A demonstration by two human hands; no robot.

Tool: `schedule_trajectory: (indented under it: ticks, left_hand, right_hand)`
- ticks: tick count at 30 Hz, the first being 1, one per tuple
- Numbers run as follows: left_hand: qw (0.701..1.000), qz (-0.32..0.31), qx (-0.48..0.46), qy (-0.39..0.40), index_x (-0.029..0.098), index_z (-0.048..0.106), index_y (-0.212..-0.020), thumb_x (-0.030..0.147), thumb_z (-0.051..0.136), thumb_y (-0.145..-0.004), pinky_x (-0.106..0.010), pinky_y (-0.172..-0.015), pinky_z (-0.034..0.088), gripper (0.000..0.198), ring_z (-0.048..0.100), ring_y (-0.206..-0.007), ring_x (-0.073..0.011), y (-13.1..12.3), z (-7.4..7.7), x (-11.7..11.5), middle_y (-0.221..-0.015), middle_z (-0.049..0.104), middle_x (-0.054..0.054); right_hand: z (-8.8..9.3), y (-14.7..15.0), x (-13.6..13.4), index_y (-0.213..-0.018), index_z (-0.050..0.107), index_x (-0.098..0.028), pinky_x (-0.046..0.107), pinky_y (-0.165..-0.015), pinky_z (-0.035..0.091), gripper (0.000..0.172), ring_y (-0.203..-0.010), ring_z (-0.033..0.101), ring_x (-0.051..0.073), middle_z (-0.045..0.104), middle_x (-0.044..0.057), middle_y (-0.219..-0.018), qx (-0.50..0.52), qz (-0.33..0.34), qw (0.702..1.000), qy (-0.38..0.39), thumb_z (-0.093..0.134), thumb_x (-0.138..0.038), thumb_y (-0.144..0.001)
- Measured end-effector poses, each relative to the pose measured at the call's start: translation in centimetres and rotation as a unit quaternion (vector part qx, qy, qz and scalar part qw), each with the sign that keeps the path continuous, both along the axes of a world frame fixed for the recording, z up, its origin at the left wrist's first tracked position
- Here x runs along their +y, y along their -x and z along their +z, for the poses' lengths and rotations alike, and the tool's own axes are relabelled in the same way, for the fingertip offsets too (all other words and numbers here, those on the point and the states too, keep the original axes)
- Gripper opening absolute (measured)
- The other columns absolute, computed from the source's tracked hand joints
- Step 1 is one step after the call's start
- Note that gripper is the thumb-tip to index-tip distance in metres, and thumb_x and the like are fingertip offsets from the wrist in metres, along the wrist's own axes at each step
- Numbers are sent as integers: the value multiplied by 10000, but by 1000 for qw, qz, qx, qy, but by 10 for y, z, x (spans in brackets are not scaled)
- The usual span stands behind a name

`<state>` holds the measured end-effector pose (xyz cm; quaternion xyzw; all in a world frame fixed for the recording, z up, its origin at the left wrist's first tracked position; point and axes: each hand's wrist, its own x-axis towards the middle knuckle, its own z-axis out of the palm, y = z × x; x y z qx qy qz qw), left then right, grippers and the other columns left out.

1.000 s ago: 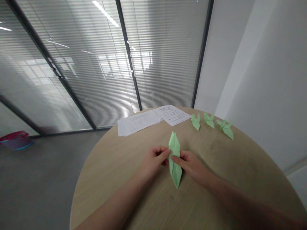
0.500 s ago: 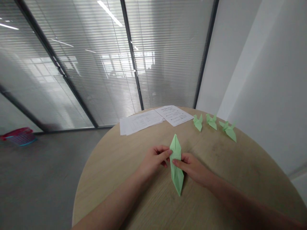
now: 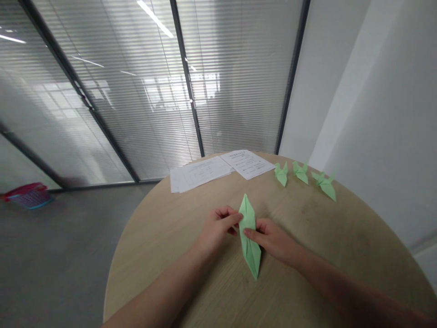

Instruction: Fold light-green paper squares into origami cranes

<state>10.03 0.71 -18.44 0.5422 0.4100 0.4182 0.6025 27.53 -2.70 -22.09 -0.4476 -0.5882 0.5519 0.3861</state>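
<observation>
A long, diamond-shaped piece of folded green paper (image 3: 251, 253) is held over the table, one point away from me and the other toward me. My left hand (image 3: 220, 223) pinches its left edge near the upper half, thumb on top. From the right, my right hand (image 3: 269, 237) grips the middle, its thumb lying across the front and the other fingers behind, mostly hidden by the paper. A crease runs down the lower half.
Three folded green paper cranes (image 3: 300, 173) stand at the table's far right. Printed white sheets (image 3: 201, 173) lie along the back of the round wooden table (image 3: 153, 237). A red and blue plastic basket (image 3: 29, 196) sits on the floor at left, by a glass partition with blinds (image 3: 239, 91).
The far tip of the folded paper has tilted slightly left, and both hands have shifted a little left with it. Both still hold it.
</observation>
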Motion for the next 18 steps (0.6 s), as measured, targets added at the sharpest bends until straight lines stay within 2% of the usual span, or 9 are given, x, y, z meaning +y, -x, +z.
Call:
schedule_trajectory:
  ticks: [8,13,18]
  left_hand:
    - [1000,13,8,6,149,689,-717,452,792,-730,-232,-516,475,320,581,-563,-124,0,-7,4,-621,640,-9]
    - [1000,4,8,-17,151,658,-694,461,786,-742,-224,-534,483,339,571,-549,-110,-1,-4,2,-599,624,0]
    - [1000,16,3,1,162,692,-940,527,774,-747,-229,-514,500,421,611,-617,-126,-2,-4,5,-780,673,-15]
  right_hand:
    - [-3,-2,0,-829,692,-148,251,-584,343,453,-605,451,126,543,-2,-671,1,-10,1000,-4,696,-601,-820]
    - [-2,-2,0,-793,673,-150,254,-590,337,464,-598,445,125,541,-5,-655,0,-4,1000,-5,699,-613,-810]
    - [-5,1,2,-818,664,-160,266,-611,382,475,-639,502,148,596,19,-715,34,-58,998,-5,706,-632,-789]
